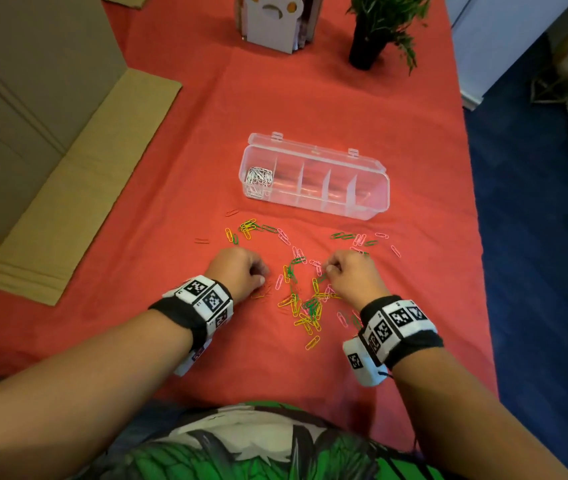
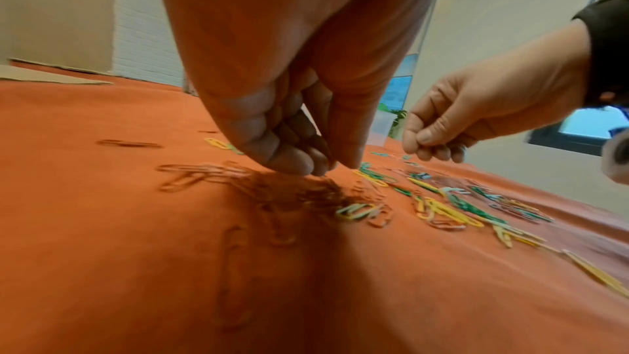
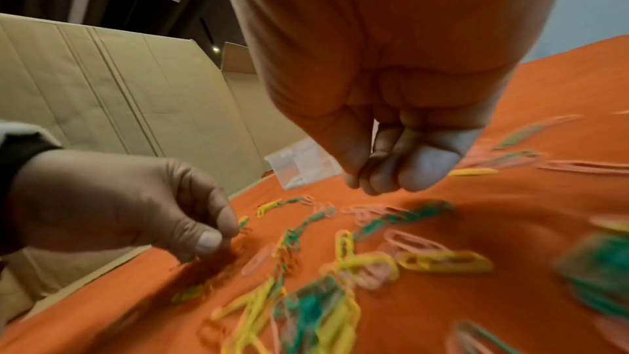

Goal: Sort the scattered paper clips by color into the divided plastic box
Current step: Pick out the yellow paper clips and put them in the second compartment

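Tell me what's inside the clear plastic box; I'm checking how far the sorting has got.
The box holds white paper clips in its leftmost compartment. The other compartments look empty, though glare on the plastic hides part of their floors.

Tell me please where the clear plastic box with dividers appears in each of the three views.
Head: plastic box lies at centre, beyond the scattered clips, lid open.
Left wrist: only a pale corner shows between the two hands.
Right wrist: one blurred end shows at centre, left of the fingers.
Shared landmark: the red cloth.
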Tool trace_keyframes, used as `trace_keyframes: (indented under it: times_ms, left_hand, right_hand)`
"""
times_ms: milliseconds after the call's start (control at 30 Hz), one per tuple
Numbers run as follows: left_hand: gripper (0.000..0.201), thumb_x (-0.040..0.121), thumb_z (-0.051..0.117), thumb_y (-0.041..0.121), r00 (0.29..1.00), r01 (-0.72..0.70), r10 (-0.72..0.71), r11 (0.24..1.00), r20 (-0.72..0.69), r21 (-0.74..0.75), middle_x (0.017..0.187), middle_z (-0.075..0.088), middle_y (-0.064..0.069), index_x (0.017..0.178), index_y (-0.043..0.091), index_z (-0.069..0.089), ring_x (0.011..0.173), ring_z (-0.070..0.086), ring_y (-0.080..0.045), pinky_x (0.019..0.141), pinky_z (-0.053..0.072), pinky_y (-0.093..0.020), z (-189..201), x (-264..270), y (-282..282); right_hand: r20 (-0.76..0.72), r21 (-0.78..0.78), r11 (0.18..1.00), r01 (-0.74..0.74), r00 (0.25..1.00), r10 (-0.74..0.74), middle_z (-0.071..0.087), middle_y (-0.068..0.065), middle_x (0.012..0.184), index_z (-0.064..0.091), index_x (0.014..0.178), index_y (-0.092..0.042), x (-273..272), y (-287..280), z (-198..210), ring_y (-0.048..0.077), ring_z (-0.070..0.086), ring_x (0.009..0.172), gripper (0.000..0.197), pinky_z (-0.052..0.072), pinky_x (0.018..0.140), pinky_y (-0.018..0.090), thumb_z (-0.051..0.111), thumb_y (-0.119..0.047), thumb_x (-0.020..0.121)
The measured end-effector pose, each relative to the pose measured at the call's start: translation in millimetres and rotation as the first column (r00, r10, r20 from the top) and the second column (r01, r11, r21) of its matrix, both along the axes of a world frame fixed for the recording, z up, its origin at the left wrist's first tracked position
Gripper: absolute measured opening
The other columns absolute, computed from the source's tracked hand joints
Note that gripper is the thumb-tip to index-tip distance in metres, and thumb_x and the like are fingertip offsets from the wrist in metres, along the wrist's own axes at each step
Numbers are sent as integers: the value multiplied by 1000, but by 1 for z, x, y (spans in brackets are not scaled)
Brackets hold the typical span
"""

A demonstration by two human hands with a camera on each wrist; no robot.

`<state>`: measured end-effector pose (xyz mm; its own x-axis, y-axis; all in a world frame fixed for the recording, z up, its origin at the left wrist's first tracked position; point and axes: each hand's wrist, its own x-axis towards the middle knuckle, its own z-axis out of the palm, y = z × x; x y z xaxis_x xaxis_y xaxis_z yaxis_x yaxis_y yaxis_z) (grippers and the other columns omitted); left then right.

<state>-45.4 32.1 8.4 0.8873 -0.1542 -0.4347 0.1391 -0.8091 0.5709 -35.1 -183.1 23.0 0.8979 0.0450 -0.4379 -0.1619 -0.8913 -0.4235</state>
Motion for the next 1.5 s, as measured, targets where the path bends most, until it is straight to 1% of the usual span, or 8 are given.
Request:
trace_keyframes:
  times_ms: [333,567,867,933,1100,1233,1367,1500]
  left_hand:
    - [21,76,70,27,963,269,-268,959,-26,90,100,70,0,96,22,70,97,63,-19,80,44,-23,-4,-17,-39]
    - [32,74,69,38,967,229,-242,961,76,153,97,58,-3,97,19,60,90,58,-24,80,49,-35,-10,-30,-50]
    - [19,76,58,11,995,93,-94,995,27,41,82,68,-3,92,20,64,82,62,-24,72,46,-27,-9,-12,-44]
    - [13,76,61,9,998,-52,48,994,-49,-96,73,63,-1,82,20,64,66,58,-20,64,44,-24,-7,-6,-40]
    - [22,85,52,-6,807,-568,319,650,-497,-505,65,54,-7,76,14,55,40,56,-5,42,50,-18,12,2,-32]
    - [31,85,36,-14,728,-668,305,514,-614,-538,71,52,-5,80,10,55,48,58,-7,46,54,-18,21,5,-29]
    - [18,87,49,5,825,-513,311,764,-473,-392,67,53,-1,77,16,59,50,43,-11,43,40,-17,8,0,-37]
    - [15,79,67,30,996,-68,70,997,-47,38,81,66,-3,82,15,67,79,61,-21,70,43,-26,-2,-12,-50]
  right_hand:
    - [-52,-54,985,-164,986,161,67,16,91,57,77,-15,-64,-15,-10,31,61,89,8,44,73,32,54,-17,84]
    - [-3,-125,944,-304,952,306,45,10,115,43,110,-14,-99,7,-23,32,51,103,45,46,85,42,67,-31,76]
    - [-14,12,999,49,999,-49,60,11,93,55,86,-13,-40,-22,-27,27,58,89,1,45,79,34,54,-14,85]
    - [-76,177,956,233,972,-223,59,3,74,51,72,-21,-31,-30,-20,23,57,73,17,46,71,32,54,-11,85]
    - [-289,576,649,497,866,-407,50,6,63,53,74,-12,-27,-41,-6,3,53,42,26,46,42,16,44,6,90]
    - [-221,514,716,472,880,-421,51,2,64,60,83,-16,-26,-47,-7,0,49,39,25,37,39,12,42,-1,92]
    - [-80,305,903,302,953,-292,57,-1,69,56,70,-22,-25,-37,-14,12,49,59,19,39,58,23,53,-11,84]
    - [97,9,999,31,995,-32,52,11,98,61,92,-12,-28,-19,-26,24,50,91,11,44,84,30,58,-15,82]
